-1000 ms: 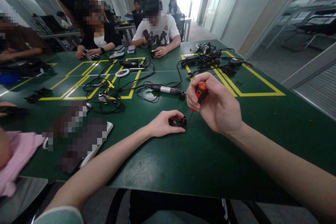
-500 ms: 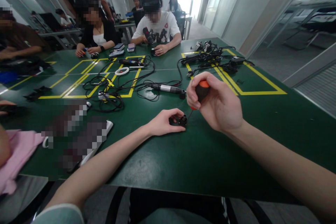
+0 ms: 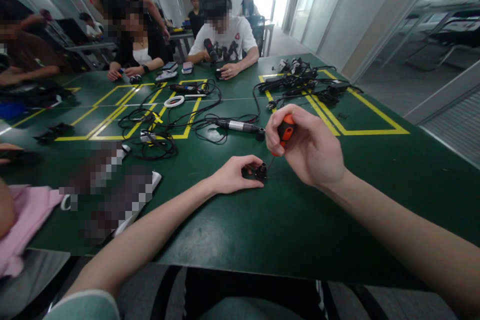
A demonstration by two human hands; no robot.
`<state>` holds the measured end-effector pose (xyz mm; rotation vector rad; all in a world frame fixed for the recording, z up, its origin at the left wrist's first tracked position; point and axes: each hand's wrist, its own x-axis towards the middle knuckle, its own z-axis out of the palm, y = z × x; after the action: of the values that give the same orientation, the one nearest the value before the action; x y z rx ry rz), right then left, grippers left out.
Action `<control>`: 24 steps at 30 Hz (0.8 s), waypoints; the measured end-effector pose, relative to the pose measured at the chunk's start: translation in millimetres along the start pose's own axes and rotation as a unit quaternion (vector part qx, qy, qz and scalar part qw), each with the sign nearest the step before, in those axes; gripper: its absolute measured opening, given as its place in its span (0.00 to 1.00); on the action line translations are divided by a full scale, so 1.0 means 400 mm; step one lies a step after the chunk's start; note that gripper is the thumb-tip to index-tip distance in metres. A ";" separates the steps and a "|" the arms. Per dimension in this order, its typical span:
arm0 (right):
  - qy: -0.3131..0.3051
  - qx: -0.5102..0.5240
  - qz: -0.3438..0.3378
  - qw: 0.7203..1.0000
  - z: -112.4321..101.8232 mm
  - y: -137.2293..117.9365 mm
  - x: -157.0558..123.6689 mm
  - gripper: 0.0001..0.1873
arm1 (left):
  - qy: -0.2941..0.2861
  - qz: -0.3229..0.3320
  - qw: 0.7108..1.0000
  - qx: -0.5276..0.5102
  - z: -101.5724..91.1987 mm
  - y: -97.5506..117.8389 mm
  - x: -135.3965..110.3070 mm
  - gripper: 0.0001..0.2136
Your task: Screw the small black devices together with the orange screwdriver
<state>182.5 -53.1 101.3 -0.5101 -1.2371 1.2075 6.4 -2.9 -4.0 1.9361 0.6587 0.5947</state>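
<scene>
My right hand [image 3: 309,147] is closed round the orange and black handle of a screwdriver [image 3: 288,131]. Its thin shaft slants down to the left, and the tip meets or nearly meets a small black part [image 3: 260,172]; the exact contact is too small to make out. My left hand [image 3: 237,175] pinches that part between thumb and fingers against the green table top. A short round tube stands up from the part. Just beyond my hands lies a silver and black electric screwdriver [image 3: 240,126] with its cable.
Black cables [image 3: 165,145] and a white ring of tape [image 3: 174,102] lie ahead left. A heap of black adapters and cords [image 3: 300,80] is at the far right. Blurred-out white-edged devices [image 3: 155,180] are beside my left arm. Across the table [image 3: 225,225] a person [image 3: 228,35] holds a black tool.
The screwdriver handle has turned in my right hand, so more of its orange side shows. My left hand and the black part have stayed almost still.
</scene>
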 end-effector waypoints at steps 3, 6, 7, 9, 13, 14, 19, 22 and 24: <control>0.001 -0.007 0.005 1.000 0.001 0.000 -0.002 0.14 | -0.006 -0.002 1.000 -0.001 0.001 0.001 0.000 0.18; 0.002 -0.015 0.002 1.000 0.001 -0.001 -0.003 0.16 | 0.005 0.001 1.000 -0.005 0.002 -0.001 0.000 0.21; 0.001 -0.017 -0.001 1.000 0.000 0.000 -0.003 0.17 | 0.010 0.002 1.000 -0.007 0.002 -0.001 0.000 0.22; -0.001 -0.022 -0.005 1.000 0.000 0.000 -0.002 0.17 | 0.015 0.001 1.000 -0.011 0.001 -0.003 0.000 0.22; -0.004 -0.019 -0.008 1.000 -0.002 0.003 0.000 0.16 | 0.005 0.006 1.000 -0.012 -0.001 -0.004 0.001 0.19; -0.005 -0.014 -0.008 1.000 -0.002 0.004 0.000 0.16 | 0.005 0.007 1.000 -0.013 -0.001 -0.004 0.002 0.19; -0.006 -0.006 0.004 1.000 -0.001 0.003 -0.001 0.18 | 0.001 0.000 1.000 -0.011 -0.001 -0.004 0.002 0.19; -0.004 -0.006 0.006 1.000 0.000 0.001 -0.002 0.17 | -0.002 -0.005 1.000 -0.015 0.000 -0.004 0.001 0.20; -0.001 -0.001 0.005 1.000 0.001 0.001 -0.002 0.15 | 0.007 -0.003 1.000 -0.021 -0.001 -0.004 0.001 0.22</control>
<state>182.2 -53.6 100.8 -0.5164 -1.2392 1.2151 6.1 -1.7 -5.4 1.8916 0.6541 0.6139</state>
